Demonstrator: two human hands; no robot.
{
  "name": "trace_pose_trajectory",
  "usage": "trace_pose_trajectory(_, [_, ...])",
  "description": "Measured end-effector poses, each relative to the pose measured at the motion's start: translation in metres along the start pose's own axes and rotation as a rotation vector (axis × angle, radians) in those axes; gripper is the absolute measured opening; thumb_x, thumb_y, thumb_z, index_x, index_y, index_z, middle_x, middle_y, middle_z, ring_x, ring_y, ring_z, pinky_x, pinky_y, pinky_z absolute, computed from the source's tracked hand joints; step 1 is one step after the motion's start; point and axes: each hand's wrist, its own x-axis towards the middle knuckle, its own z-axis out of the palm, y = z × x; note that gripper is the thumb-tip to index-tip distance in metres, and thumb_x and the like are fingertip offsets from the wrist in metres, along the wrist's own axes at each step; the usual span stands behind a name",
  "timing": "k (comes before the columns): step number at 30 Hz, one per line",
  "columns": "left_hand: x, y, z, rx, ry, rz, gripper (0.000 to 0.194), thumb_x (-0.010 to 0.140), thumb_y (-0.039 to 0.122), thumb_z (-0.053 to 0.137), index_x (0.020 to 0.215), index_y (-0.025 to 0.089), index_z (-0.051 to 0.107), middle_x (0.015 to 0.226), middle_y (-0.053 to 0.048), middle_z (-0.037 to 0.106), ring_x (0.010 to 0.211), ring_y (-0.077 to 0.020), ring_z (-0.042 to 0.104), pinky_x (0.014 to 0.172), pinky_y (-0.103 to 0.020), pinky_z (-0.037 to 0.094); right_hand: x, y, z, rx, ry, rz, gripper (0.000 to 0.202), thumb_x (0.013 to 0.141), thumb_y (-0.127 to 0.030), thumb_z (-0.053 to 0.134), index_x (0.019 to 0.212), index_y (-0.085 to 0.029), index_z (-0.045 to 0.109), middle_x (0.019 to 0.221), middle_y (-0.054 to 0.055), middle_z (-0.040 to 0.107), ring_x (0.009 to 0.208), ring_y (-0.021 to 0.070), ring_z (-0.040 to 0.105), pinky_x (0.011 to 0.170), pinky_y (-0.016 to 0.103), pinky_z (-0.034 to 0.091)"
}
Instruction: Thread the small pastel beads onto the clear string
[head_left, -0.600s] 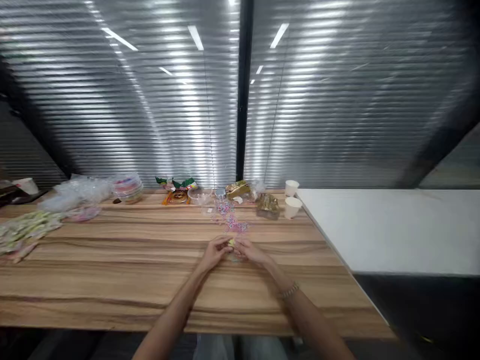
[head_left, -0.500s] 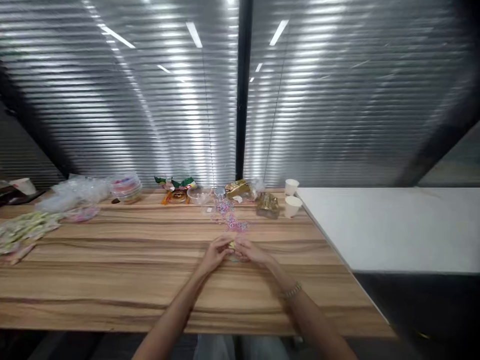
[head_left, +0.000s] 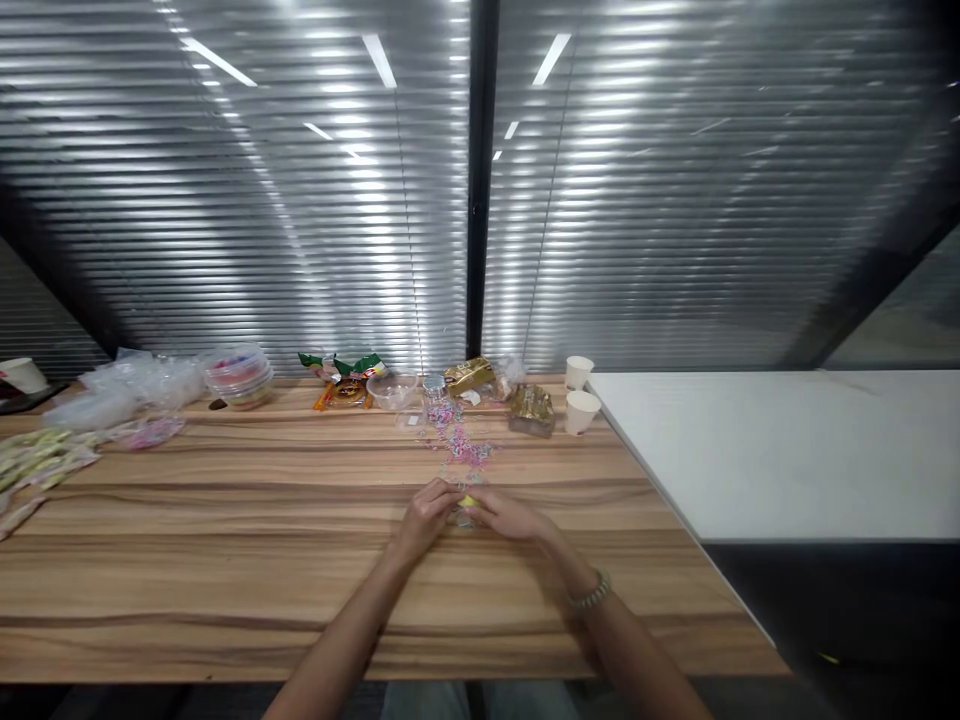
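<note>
Now, hands: left hand (head_left: pixel 421 519) and right hand (head_left: pixel 510 517) meet fingertip to fingertip at the table's (head_left: pixel 187 560) middle.
Held: both pinch a small yellow piece (head_left: pixel 468 500) between them; its shape is too small to tell.
Just beyond: scattered pink and purple bits (head_left: pixel 459 444).
Far right: two paper cups (head_left: pixel 579 392).
Right wrist: beaded bracelet (head_left: pixel 589 594).

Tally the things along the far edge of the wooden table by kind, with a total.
White paper cups: 2
Gold foil packets: 2
Clear bowl: 1
Stack of round clear containers: 1
Green and orange snack wrappers: 1 cluster
Total: 7
</note>
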Motion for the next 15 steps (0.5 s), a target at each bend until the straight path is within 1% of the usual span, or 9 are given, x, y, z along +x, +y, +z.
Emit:
trace_pose_trajectory(2, [0.001,-0.006,-0.002,0.037,0.000,-0.033,0.020,0.082,0.016,0.047,0.094,0.016,0.063,0.080,-0.008,0.063,0.076,-0.0154,0.055,0.068,-0.028,0.045,0.001,0.004,0.002,-0.063,0.062,0.016,0.030,0.088,-0.036,0.033,0.096,-0.015,0.053,0.093,0.007,0.056,0.081,0.0158,0.049,0.077,0.030,0.039])
trace_pose_trajectory(3, [0.002,-0.009,-0.004,0.060,0.012,-0.075,0.021,0.082,0.017,0.048,0.096,0.016,0.062,0.082,-0.008,0.063,0.078,-0.0161,0.055,0.070,-0.029,0.045,0.002,0.007,0.002,-0.076,0.101,0.032,0.030,0.089,-0.036,0.032,0.093,-0.016,0.053,0.089,0.007,0.057,0.078,0.0154,0.049,0.075,0.029,0.039])
trace_pose_trajectory(5, [0.004,-0.019,-0.009,0.117,0.054,-0.206,0.022,0.081,0.018,0.048,0.098,0.016,0.061,0.088,-0.009,0.062,0.083,-0.0179,0.054,0.074,-0.032,0.044,0.003,0.012,0.000,-0.087,0.204,0.071,0.031,0.089,-0.036,0.031,0.089,-0.016,0.053,0.084,0.006,0.058,0.074,0.0146,0.050,0.072,0.027,0.040])
trace_pose_trajectory(7, [0.005,-0.028,-0.014,0.167,0.085,-0.347,0.018,0.080,0.019,0.049,0.088,0.015,0.064,0.086,-0.009,0.062,0.083,-0.0191,0.054,0.076,-0.033,0.043,0.004,0.018,-0.003,-0.107,0.311,0.102,0.031,0.090,-0.037,0.030,0.088,-0.016,0.052,0.083,0.005,0.058,0.073,0.0145,0.050,0.070,0.026,0.039])
trace_pose_trajectory(9, [0.005,-0.035,-0.017,0.176,0.084,-0.470,0.017,0.078,0.022,0.049,0.077,0.015,0.064,0.079,-0.008,0.062,0.078,-0.0190,0.055,0.073,-0.032,0.043,0.004,0.024,-0.006,-0.146,0.398,0.115,0.030,0.090,-0.037,0.030,0.088,-0.016,0.050,0.082,0.005,0.057,0.072,0.0147,0.050,0.068,0.025,0.038])
trace_pose_trajectory(10, [0.004,-0.037,-0.017,0.161,0.076,-0.514,0.018,0.078,0.024,0.049,0.075,0.015,0.064,0.077,-0.008,0.062,0.076,-0.0186,0.055,0.071,-0.031,0.044,0.004,0.027,-0.007,-0.167,0.425,0.116,0.029,0.090,-0.037,0.029,0.088,-0.016,0.050,0.081,0.005,0.057,0.071,0.0148,0.050,0.067,0.025,0.038])
trace_pose_trajectory(12, [0.004,-0.038,-0.016,0.113,0.049,-0.547,0.021,0.079,0.028,0.048,0.079,0.015,0.064,0.080,-0.008,0.062,0.075,-0.0178,0.056,0.069,-0.029,0.044,0.004,0.032,-0.008,-0.212,0.472,0.127,0.028,0.090,-0.035,0.028,0.088,-0.017,0.048,0.077,0.004,0.056,0.068,0.0147,0.050,0.065,0.024,0.037])
trace_pose_trajectory(15, [0.005,-0.035,-0.012,0.102,-0.015,-0.481,0.024,0.079,0.032,0.048,0.086,0.016,0.064,0.084,-0.009,0.061,0.082,-0.0185,0.055,0.074,-0.029,0.042,0.005,0.035,-0.005,-0.269,0.527,0.180,0.027,0.090,-0.033,0.025,0.083,-0.017,0.046,0.070,0.003,0.053,0.062,0.0149,0.048,0.061,0.025,0.036])
